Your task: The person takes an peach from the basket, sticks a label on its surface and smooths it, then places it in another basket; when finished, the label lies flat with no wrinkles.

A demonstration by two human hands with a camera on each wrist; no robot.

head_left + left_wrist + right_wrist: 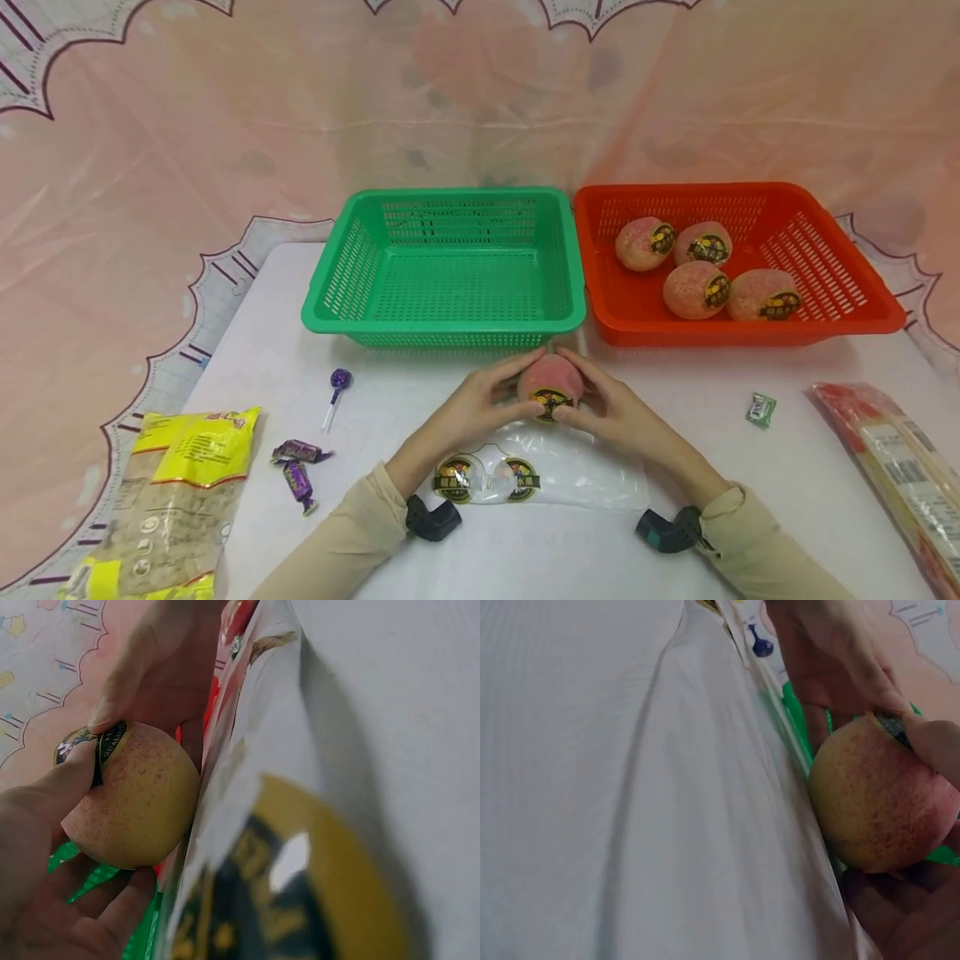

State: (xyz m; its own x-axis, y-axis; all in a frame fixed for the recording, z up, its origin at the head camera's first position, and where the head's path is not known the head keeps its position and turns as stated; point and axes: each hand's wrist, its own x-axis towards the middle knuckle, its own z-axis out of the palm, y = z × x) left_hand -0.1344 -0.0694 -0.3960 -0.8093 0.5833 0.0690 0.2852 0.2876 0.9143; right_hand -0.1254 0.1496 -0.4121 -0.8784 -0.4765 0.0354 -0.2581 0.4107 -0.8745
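Note:
Both hands hold one pink peach [551,373] just in front of the green basket. My left hand [472,408] curls round its left side, and my right hand [618,411] curls round its right. A black-and-gold sticker [551,403] sits on the near face of the fruit, with both thumbs on it. In the left wrist view the thumbs press the label against the peach [154,799]. The right wrist view shows fingers round the peach [881,802] from both sides. Beneath the hands lies a clear plastic sheet [585,475] bearing two similar stickers [453,479].
A green basket [442,325] stands behind the hands, with a red basket [712,329] holding several stickered peaches [693,290] beside it. On the left lie a lollipop [340,382], two purple candies [298,483] and a yellow bag [180,492]. A green packet [761,409] and long package [896,475] lie right.

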